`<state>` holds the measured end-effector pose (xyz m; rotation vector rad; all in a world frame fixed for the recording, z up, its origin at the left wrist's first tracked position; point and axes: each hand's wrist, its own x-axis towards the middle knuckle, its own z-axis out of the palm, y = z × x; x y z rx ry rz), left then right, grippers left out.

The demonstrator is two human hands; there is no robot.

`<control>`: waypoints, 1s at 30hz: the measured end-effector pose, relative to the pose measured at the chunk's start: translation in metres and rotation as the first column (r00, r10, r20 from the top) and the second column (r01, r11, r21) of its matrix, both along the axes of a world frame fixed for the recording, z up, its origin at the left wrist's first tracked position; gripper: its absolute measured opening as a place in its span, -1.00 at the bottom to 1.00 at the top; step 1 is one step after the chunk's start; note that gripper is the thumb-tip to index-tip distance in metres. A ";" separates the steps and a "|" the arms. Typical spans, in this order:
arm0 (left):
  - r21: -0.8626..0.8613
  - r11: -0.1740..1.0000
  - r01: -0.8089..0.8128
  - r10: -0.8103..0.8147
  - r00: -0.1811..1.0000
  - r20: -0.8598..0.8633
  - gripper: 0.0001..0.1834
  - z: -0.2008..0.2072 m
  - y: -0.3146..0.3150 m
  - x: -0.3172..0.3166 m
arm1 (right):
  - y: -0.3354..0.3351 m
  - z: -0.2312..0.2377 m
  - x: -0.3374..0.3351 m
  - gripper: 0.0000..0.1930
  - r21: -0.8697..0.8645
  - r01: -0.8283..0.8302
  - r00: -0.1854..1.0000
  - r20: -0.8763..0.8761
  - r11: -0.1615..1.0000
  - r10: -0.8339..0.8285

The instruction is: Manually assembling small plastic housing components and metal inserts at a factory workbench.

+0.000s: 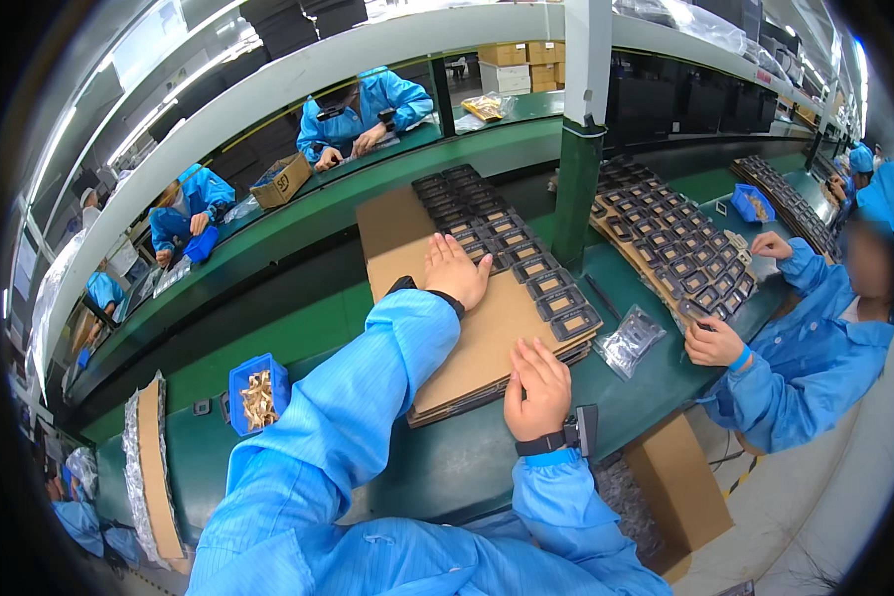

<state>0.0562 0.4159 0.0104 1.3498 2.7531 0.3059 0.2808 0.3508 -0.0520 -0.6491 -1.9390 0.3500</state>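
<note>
1. Head view: both of the person's hands lie on a stack of cardboard sheets (467, 348) on the green counter (447, 457).
2. Left hand (454, 270): flat, palm down, fingers spread, grasping nothing. It presses the top sheet near the middle, its fingertips just beside the row of black trays (512, 253).
3. Right hand (536, 387): released, fingers loosely curled over the near right edge of the stack, touching the cardboard; nothing is held. A wrist strap with a small black device (578, 432) sits on this wrist.
4. Stack: several brown sheets, lying flat and skewed to the counter edge. The black trays lie in two columns along its far and right side, on the top sheet.
5. Clear bag (631, 341): lies on the counter just right of the stack, apart from both hands.
6. Blue bin (258, 394): on the counter to the left, well apart from the stack, holding small tan parts.
7. Green post (576, 189): stands behind the stack, between it and a second cardboard sheet with trays (675, 243).
8. Co-worker in a blue coat (815, 348): at the right, both hands at the second tray sheet.
9. Further workers in blue sit along the far side of the line.
</note>
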 end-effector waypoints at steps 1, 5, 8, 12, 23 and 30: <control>0.006 1.000 -0.002 0.002 1.000 -0.002 -0.03 0.002 0.001 0.001 | 0.001 0.000 -0.001 -0.69 0.008 0.003 1.000 -0.002 1.000 -0.003; 0.050 0.997 0.065 -0.066 0.998 0.012 -0.03 0.007 -0.004 0.006 | -0.001 0.003 0.008 -0.70 0.024 0.008 1.000 0.008 1.000 -0.008; 0.100 0.993 0.064 -0.066 0.998 0.012 -0.03 0.013 -0.022 -0.002 | -0.006 0.004 0.006 -0.71 0.026 0.028 0.998 0.061 0.999 -0.029; 0.236 0.960 0.154 -0.164 0.986 0.027 -0.05 0.038 -0.085 0.009 | -0.006 0.007 0.017 -0.68 -0.014 0.021 0.998 0.061 1.000 -0.020; 0.697 0.712 -0.089 -0.297 0.861 0.413 -0.06 -0.035 -0.249 0.079 | 0.112 0.000 0.038 -0.43 -0.574 -0.311 0.802 -0.587 0.757 -0.116; 0.747 0.593 -0.302 -0.319 0.763 0.562 0.01 -0.063 -0.227 0.083 | 0.120 -0.016 0.033 -0.32 -0.569 -0.554 0.744 -0.666 0.608 0.054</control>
